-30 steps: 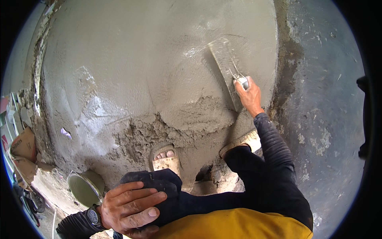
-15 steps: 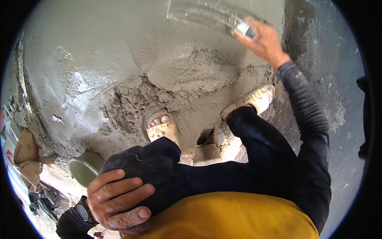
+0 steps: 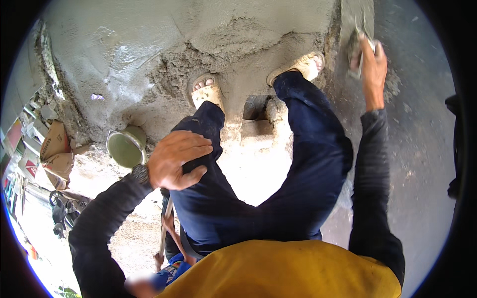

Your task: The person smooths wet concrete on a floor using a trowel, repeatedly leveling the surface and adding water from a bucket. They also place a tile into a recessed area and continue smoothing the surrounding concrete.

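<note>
Edge of the wet cement (image 3: pixel 141 30)

There's our trowel (image 3: pixel 354 15) at its right border, long axis running nearly straight ahead, far end pointing away from us; our right hand (image 3: pixel 373 64) grips it, our left hand (image 3: pixel 176 158) lies open on our leg (image 3: pixel 198 211)

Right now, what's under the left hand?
The left hand rests on the dark blue left trouser leg, near the knee. Cloth shows around the hand; the patch directly beneath it is covered.
</note>
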A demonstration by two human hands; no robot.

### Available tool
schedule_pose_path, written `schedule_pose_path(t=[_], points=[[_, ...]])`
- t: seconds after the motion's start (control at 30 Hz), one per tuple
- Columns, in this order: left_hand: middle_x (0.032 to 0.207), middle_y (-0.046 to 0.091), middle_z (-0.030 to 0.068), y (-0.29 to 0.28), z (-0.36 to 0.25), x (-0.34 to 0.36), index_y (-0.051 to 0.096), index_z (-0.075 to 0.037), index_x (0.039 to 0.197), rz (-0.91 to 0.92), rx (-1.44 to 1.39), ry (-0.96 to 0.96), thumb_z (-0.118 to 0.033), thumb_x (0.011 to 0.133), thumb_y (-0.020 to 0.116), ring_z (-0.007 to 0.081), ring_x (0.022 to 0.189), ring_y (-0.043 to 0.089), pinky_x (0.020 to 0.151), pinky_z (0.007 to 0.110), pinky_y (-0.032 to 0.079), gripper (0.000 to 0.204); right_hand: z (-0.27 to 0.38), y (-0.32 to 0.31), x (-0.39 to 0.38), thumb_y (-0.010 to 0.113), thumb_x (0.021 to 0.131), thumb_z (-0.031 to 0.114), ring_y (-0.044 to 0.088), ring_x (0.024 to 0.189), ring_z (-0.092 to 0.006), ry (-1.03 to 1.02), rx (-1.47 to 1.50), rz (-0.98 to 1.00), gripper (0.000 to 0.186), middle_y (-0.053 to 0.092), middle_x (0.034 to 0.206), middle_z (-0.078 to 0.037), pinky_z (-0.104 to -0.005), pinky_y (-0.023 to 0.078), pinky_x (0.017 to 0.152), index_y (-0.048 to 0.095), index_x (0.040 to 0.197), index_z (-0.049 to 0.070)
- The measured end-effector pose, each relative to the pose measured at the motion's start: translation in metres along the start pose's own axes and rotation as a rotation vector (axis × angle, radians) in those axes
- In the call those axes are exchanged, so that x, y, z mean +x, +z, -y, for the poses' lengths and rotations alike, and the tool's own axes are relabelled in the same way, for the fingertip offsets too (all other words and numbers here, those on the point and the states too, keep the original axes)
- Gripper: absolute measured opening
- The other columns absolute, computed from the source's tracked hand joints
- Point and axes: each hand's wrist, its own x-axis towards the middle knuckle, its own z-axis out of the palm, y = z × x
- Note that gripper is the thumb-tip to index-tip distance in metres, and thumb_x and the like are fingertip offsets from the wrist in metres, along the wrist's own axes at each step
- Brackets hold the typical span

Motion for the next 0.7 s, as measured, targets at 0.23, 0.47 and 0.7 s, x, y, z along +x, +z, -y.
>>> schedule_pose_path(t=[0.23, 0.47, 0.7], points=[[0.114, 0.075, 0.0097, 0.046, -0.037, -0.041, 0.078, -0.006, 0.099, 0.171, -0.026, -0.189, -0.035, 0.085, 0.078, 0.0292, 0.112, 0.067, 0.099, 0.041, 0.051, 0.032, -0.012, -0.088, -0.172, 0.072, 0.096, 0.049, 0.049, 0.05, -0.0064, 0.401, 0.062, -0.022, 0.048, 0.052, 0.068, 0.003, -0.0268, 0.042, 0.044, 0.064, 0.11, 0.004], [0.111, 0.076, 0.0072, 0.107, -0.066, -0.073, 0.078, -0.007, 0.092, 0.224, 0.031, -0.333, -0.043, 0.089, 0.073, 0.0282, 0.112, 0.067, 0.1, 0.042, 0.049, 0.037, -0.084, -0.079, -0.276, 0.072, 0.095, 0.044, 0.06, 0.062, -0.013, 0.447, -0.106, 0.188, 0.049, 0.065, 0.081, -0.005, -0.0311, 0.049, 0.055, 0.064, 0.112, -0.002], [0.099, 0.074, 0.0097, 0.187, -0.097, -0.08, 0.078, -0.007, 0.086, 0.13, 0.123, -0.378, -0.051, 0.087, 0.07, 0.0305, 0.108, 0.064, 0.102, 0.041, 0.045, 0.045, -0.194, -0.067, -0.339, 0.076, 0.092, 0.04, 0.059, 0.058, -0.017, 0.647, -0.122, 0.447, 0.049, 0.061, 0.076, -0.006, -0.0368, 0.051, 0.053, 0.059, 0.113, 0.0]])
